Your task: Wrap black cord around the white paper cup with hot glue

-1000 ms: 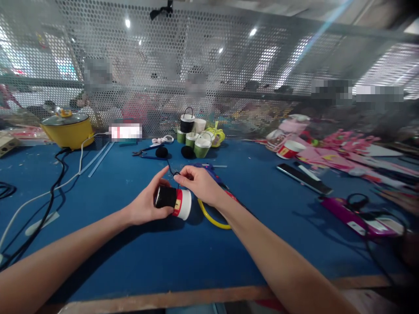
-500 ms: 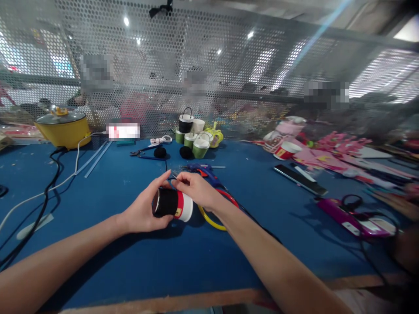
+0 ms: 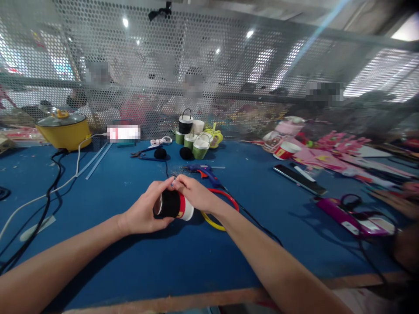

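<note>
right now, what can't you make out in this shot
All in the head view:
Path of the black strand past the fingers: hidden where the left hand and right hand meet.
The cup's palm-side end: mostly covered by the left hand.
Part of the red and yellow loop: behind the right forearm.
Black coil: cut off by the left edge.
Things behind the perforated screen: blurred.
</note>
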Demonstrator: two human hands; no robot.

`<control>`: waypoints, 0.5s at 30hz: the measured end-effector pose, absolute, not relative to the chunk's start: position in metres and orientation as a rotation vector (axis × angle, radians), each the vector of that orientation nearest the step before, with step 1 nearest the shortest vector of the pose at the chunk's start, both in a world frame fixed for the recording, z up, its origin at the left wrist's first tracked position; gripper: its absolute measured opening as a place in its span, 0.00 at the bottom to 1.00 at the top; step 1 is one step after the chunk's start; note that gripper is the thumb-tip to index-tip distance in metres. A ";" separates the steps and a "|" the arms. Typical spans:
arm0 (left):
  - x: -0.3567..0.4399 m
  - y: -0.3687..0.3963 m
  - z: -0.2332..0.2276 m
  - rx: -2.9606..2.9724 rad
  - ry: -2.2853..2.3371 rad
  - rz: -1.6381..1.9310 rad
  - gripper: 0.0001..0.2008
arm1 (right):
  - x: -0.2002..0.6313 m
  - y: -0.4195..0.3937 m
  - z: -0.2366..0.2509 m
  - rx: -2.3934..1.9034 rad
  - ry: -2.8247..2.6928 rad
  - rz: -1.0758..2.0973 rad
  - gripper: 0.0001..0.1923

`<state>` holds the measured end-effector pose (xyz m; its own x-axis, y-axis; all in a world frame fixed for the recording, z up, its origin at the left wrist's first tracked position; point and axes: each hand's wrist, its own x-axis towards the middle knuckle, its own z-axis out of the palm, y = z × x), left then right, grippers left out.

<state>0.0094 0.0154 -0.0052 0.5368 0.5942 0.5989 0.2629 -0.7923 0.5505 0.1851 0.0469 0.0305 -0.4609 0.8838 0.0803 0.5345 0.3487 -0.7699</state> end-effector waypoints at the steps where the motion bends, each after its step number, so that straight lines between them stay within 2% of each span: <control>1: 0.009 0.016 -0.005 2.393 0.707 1.130 0.43 | 0.185 0.048 0.030 -1.244 -2.148 0.894 0.13; 11: 0.008 0.024 -0.011 2.133 0.973 0.920 0.39 | 0.187 0.048 0.028 -1.312 -2.139 0.620 0.12; 15: 0.012 0.022 -0.007 1.886 0.964 0.867 0.32 | 0.183 0.044 0.026 -1.292 -2.164 0.572 0.11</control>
